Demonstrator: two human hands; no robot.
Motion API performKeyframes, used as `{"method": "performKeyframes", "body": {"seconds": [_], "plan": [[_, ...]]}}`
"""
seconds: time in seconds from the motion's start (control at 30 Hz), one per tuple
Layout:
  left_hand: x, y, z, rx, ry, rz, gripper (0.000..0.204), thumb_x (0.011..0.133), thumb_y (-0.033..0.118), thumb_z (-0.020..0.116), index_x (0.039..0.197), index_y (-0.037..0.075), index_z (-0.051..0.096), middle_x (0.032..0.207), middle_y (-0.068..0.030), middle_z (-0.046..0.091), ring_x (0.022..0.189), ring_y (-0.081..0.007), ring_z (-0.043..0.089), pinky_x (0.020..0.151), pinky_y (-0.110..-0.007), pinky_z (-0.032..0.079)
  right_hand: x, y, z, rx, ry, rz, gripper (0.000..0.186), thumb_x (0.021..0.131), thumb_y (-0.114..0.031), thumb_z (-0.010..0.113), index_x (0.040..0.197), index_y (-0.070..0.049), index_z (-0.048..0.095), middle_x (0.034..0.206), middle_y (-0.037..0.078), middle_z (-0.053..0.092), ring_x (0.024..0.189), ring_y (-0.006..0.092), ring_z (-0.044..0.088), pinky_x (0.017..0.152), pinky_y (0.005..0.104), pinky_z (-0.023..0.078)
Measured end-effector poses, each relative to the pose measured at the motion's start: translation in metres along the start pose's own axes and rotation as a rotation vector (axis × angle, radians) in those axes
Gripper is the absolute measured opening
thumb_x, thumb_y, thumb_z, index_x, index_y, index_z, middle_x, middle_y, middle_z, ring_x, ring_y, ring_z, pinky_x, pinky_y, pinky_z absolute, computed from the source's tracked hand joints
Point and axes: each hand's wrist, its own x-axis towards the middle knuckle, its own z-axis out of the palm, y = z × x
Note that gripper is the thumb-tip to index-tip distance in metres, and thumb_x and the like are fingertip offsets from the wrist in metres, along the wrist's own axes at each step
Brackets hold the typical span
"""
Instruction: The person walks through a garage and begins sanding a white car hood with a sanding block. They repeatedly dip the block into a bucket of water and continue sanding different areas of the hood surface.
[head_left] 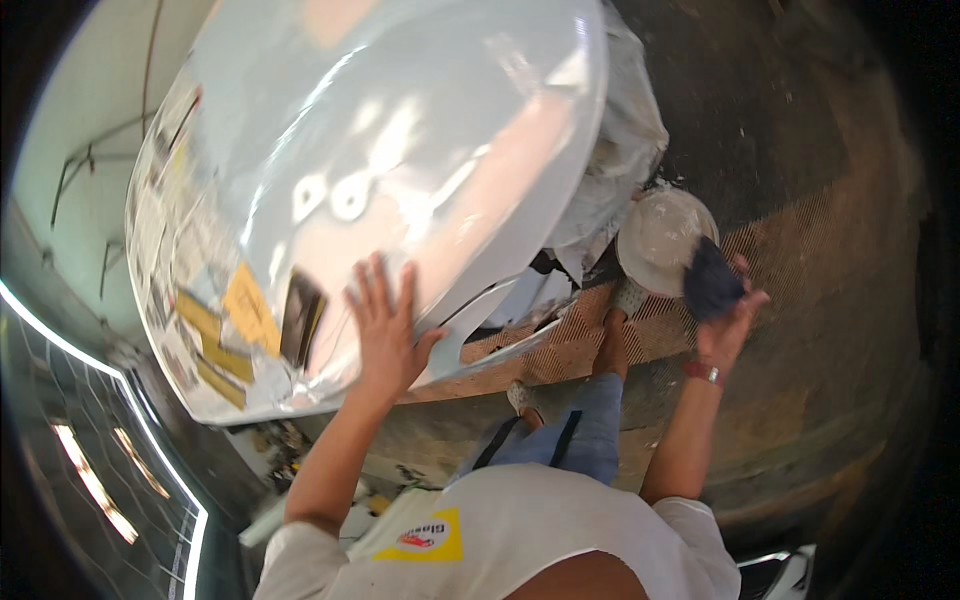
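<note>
My left hand (pixel 381 325) lies flat, fingers spread, on a large glossy pale grey car body panel (pixel 400 70) with pinkish patches. Beside its fingers a dark flat block (pixel 301 318) with a yellowish edge rests on the panel. Out to the right, my right hand (pixel 731 313) grips a dark blue, cloth-like piece (pixel 711 280); blur hides its exact kind. That piece overlaps the right rim of a round whitish bucket (pixel 640 275) on the floor, and I cannot tell whether it touches it. Whitish liquid or residue shows inside the bucket.
Yellowish strips (pixel 222 350) and an orange-yellow sheet (pixel 250 308) lie at the panel's left, near crumpled masking paper (pixel 155 240). Pale plastic sheeting (pixel 625 130) hangs off the right side. My feet stand beside a ribbed brown mat (pixel 780 235). A bright light strip (pixel 165 445) runs at far left.
</note>
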Motion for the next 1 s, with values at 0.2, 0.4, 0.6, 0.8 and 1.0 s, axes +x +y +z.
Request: {"method": "performKeyframes", "body": {"seconds": [0.2, 0.4, 0.6, 0.8, 1.0], "plan": [[0.001, 0.001, -0.014, -0.027, 0.044, -0.034, 0.126, 0.081, 0.047, 0.094, 0.180, 0.025, 0.018, 0.186, -0.0236, 0.006, 0.170, -0.0497, 0.007, 0.131, -0.075, 0.015, -0.003, -0.085, 0.061, 0.137, -0.436, -0.125, 0.068, 0.112, -0.059, 0.056, 0.158, -0.009, 0.054, 0.167, 0.025, 0.050, 0.151, 0.0479, 0.050, 0.116, 0.0594, 0.052], [-0.012, -0.044, -0.002, -0.349, 0.364, 0.077, 0.090, 0.088, 0.046, 0.089, 0.166, 0.021, 0.052, 0.177, -0.0189, 0.037, 0.163, -0.0456, 0.033, 0.132, -0.063, 0.029, -0.075, -0.010, 0.287, -0.157, -0.553, -0.060, 0.055, 0.108, -0.037, 0.073, 0.153, -0.009, 0.059, 0.146, 0.019, 0.068, 0.123, 0.0362, 0.070, 0.087, 0.0459, 0.063], [-0.058, -0.155, -0.030, -0.334, 0.461, -0.302, 0.082, 0.087, 0.047, 0.090, 0.160, 0.022, 0.060, 0.173, -0.0213, 0.042, 0.160, -0.0432, 0.036, 0.133, -0.060, 0.025, -0.206, 0.217, 0.467, -0.915, -0.961, -0.226, 0.020, 0.094, -0.017, 0.087, 0.109, -0.006, 0.078, 0.094, 0.000, 0.074, 0.079, 0.0100, 0.069, 0.071, 0.0276, 0.056], [-0.097, -0.235, -0.012, -0.290, 0.333, -0.109, 0.072, 0.093, 0.041, 0.084, 0.160, 0.029, 0.060, 0.155, -0.0113, 0.061, 0.136, -0.0362, 0.059, 0.110, -0.050, 0.053, -0.277, 0.259, 0.524, -0.535, -0.697, 0.117, 0.041, 0.098, -0.025, 0.088, 0.127, -0.003, 0.068, 0.109, 0.011, 0.076, 0.088, 0.0240, 0.080, 0.059, 0.0350, 0.065], [-0.136, -0.250, 0.021, -0.196, 0.455, 0.108, 0.066, 0.099, 0.031, 0.079, 0.162, 0.027, 0.058, 0.149, -0.0112, 0.064, 0.125, -0.0355, 0.064, 0.100, -0.052, 0.055, -0.198, 0.144, 0.407, -0.277, -0.205, -0.247, 0.038, 0.101, -0.033, 0.085, 0.119, -0.004, 0.068, 0.102, 0.010, 0.074, 0.084, 0.0235, 0.077, 0.060, 0.0347, 0.064]]}}
